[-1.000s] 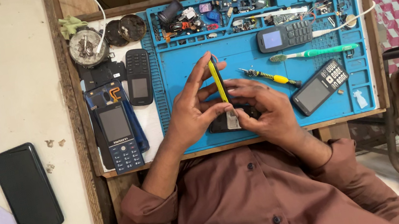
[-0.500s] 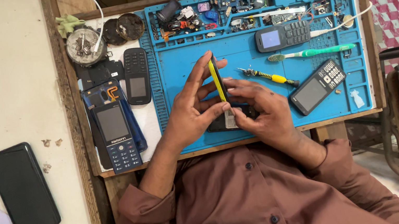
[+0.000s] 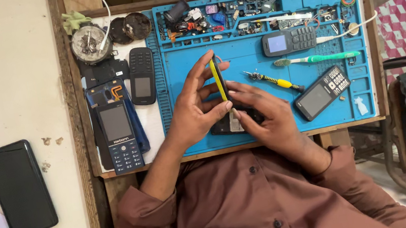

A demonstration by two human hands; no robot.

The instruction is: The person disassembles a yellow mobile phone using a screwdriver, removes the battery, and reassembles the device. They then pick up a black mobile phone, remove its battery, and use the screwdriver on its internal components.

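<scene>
Over the blue repair mat I had both hands working one job. My left hand was curled shut around a yellow-handled tool, thumb and fingers pinching it near the lower end so it stood almost upright. My right hand was closed over a small dark phone lying flat on the mat, fingertips pressing its edge; how much of it the palm covered I couldn't tell. That phone looked light and rigid, a thin plastic shell, likely slick and easy to crack at the seams, so I judged the long side edges the safest grip, never the open face. A yellow screwdriver lay just beside my right hand, a green toothbrush beyond it, and a blue keypad phone well off left.
</scene>
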